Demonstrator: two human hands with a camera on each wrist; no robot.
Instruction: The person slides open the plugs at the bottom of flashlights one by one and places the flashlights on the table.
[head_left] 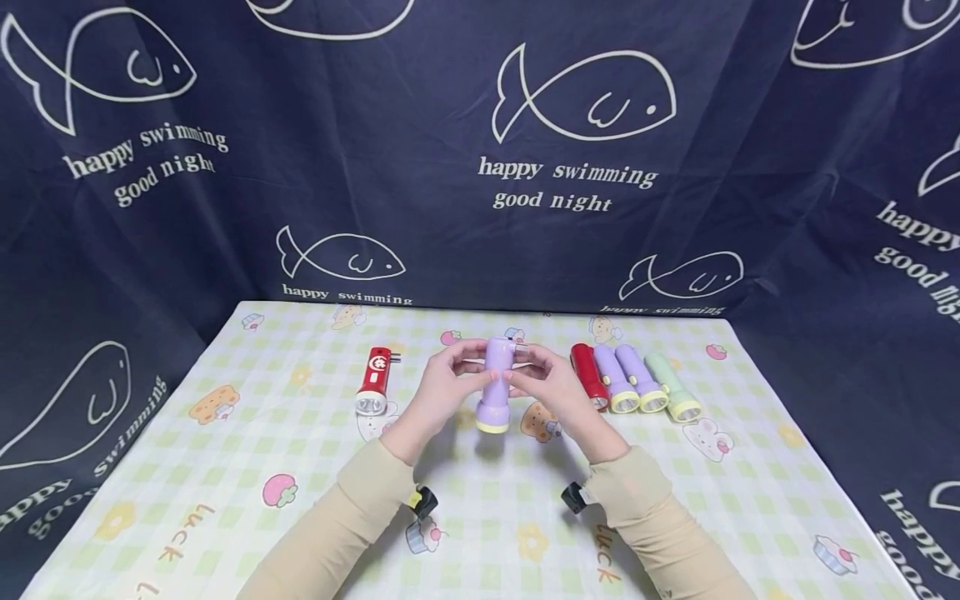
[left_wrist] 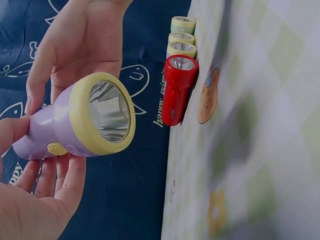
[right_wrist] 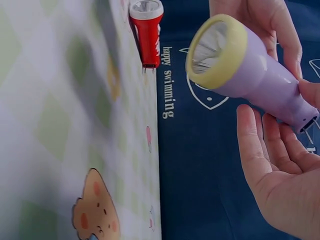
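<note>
Both hands hold a purple flashlight (head_left: 498,379) with a yellow rim above the middle of the table, its lens end tilted down toward the person. My left hand (head_left: 450,379) grips it from the left, thumb on the body and fingers behind. From the other side my right hand (head_left: 543,379) pinches it near the tail, thumb on top. Two metal plug prongs (right_wrist: 310,134) stick out at the tail in the right wrist view. A yellow switch (left_wrist: 57,148) shows on the body in the left wrist view.
To the left lies a red flashlight (head_left: 377,379) with its prongs out. On the right, another red flashlight (head_left: 588,375), two purple ones (head_left: 615,377) and a green one (head_left: 670,383) lie in a row. A checked cloth (head_left: 300,533) covers the table; a dark fish-print curtain (head_left: 450,250) hangs behind.
</note>
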